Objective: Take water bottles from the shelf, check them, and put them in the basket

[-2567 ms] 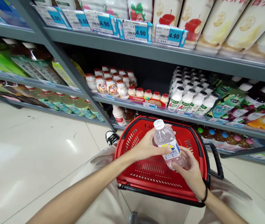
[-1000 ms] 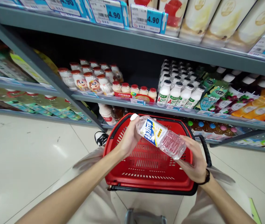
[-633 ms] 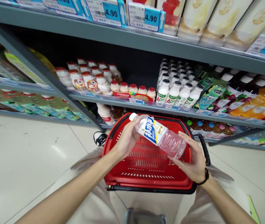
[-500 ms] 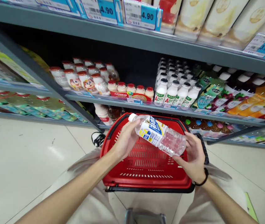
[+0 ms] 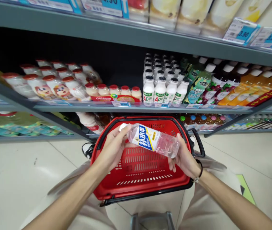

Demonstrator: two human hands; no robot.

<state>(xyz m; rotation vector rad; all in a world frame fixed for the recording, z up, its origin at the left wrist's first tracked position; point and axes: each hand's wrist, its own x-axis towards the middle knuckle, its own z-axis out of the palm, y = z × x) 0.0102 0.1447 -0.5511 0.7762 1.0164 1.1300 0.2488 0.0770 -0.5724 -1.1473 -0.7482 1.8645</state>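
Observation:
A clear drink bottle (image 5: 145, 138) with a white, blue and yellow label lies nearly sideways in the air, its white cap to the left. My left hand (image 5: 115, 145) is closed round the cap and neck end. At the bottle's base, my right hand (image 5: 182, 156) grips with the thumb on top and the fingers beneath. Under both hands stands a red shopping basket (image 5: 136, 188) with a slotted floor and black handles; I see nothing lying in it.
Ahead is a grey shelf (image 5: 117, 108) with red-capped bottles (image 5: 51, 86), small white bottles (image 5: 160, 86) and juice bottles (image 5: 242, 88). An upper shelf edge (image 5: 126, 33) juts out above them. Between my legs, close below, is a grey metal frame (image 5: 151, 220).
The bottle has rolled in my hands, so more of the label's blue lettering faces up, and it lies a little flatter. My view has swung slightly to the right.

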